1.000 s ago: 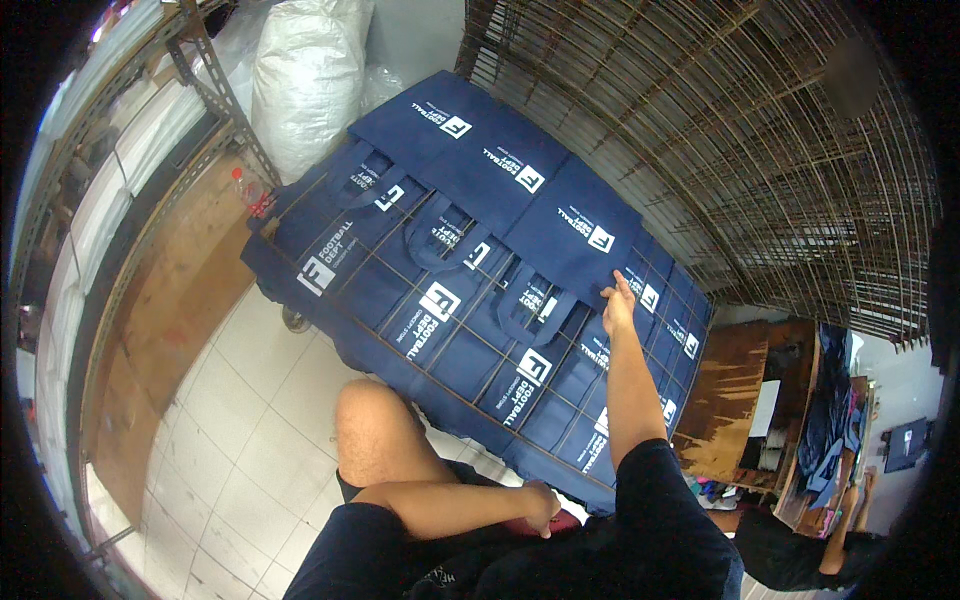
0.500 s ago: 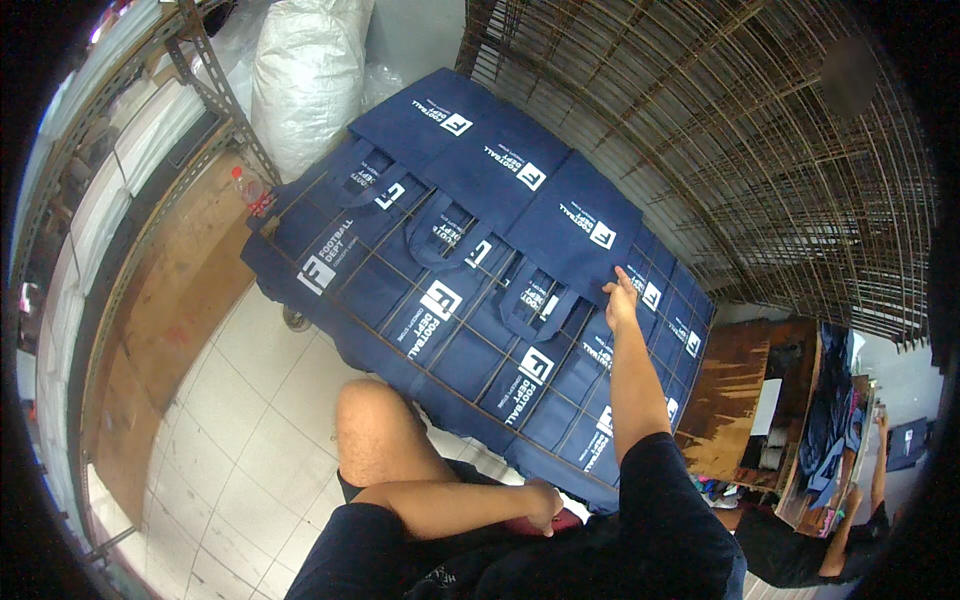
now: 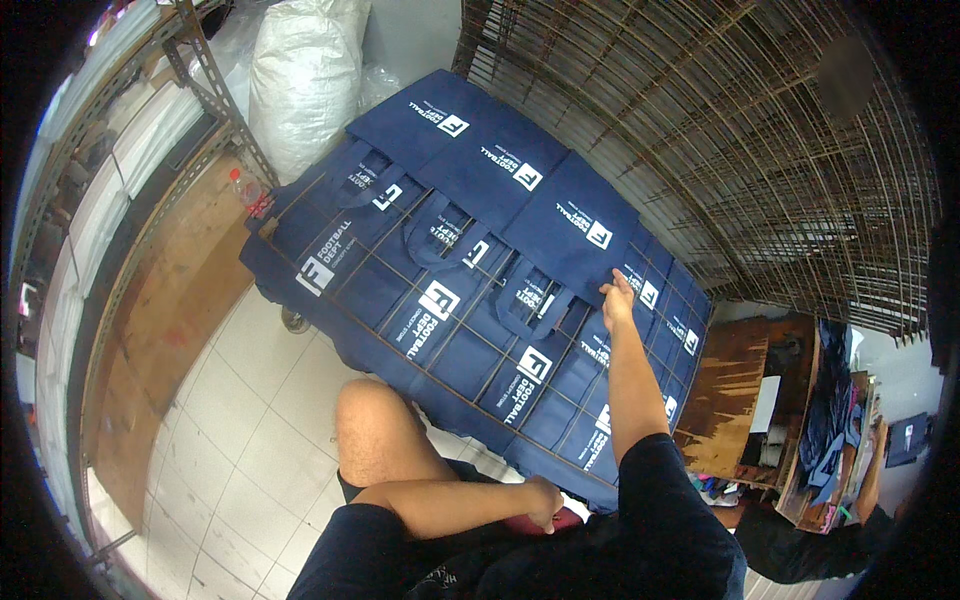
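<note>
"What covers the floor [image 3: 240, 440]?"
"Pale square tiles with dark joints, toward the lower left."
"And along the left edge?"
"A perforated metal shelf frame [image 3: 221, 93], with a brown wooden panel [image 3: 160, 320] low down."
"The top?"
"A grey wall [image 3: 415, 40], with a white sack [image 3: 305, 80] just left of it; wire racks [image 3: 720, 130] fill the upper right."
"Lower right?"
"A brown wooden cabinet [image 3: 722, 405]."

Three navy bags [image 3: 518, 195] are lying in the far row, three looped handles [image 3: 512, 322] are extending below, two bare hands [image 3: 618, 297] are showing, and one red-capped bottle [image 3: 250, 190] and one white sack [image 3: 305, 75] are standing.
</note>
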### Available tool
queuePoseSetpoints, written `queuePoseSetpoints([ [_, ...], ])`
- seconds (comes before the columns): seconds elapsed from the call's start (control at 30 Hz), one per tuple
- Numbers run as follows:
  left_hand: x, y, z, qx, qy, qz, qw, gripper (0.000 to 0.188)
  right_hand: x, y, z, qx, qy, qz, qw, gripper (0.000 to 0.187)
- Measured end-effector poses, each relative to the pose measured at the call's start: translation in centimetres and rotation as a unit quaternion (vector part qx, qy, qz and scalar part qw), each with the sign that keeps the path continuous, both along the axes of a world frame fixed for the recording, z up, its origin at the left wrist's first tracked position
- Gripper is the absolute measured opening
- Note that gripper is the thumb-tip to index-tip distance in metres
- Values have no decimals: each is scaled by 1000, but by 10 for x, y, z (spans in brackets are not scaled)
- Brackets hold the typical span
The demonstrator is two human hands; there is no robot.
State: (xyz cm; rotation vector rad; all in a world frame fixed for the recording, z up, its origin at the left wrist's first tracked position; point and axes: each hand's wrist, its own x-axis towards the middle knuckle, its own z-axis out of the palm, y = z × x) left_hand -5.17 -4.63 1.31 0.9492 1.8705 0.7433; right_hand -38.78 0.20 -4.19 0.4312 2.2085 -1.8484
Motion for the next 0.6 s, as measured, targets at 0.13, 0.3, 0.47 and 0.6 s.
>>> queuePoseSetpoints([
  [0.13,2,2,-4,9,0,11,1000,56,-7,2,-9,39,8,12,999,70],
  [0.3,6,5,-13,18,20,17,999,55,-4,6,-11,14,44,-42,998,66],
  [0.47,2,-2,0,8,21,-1,1000,54,25,38,-10,121,103,-63,985,59],
  [0.6,12,18,-36,17,21,-23,999,56,84,65,24,77,103,-31,991,57],
])
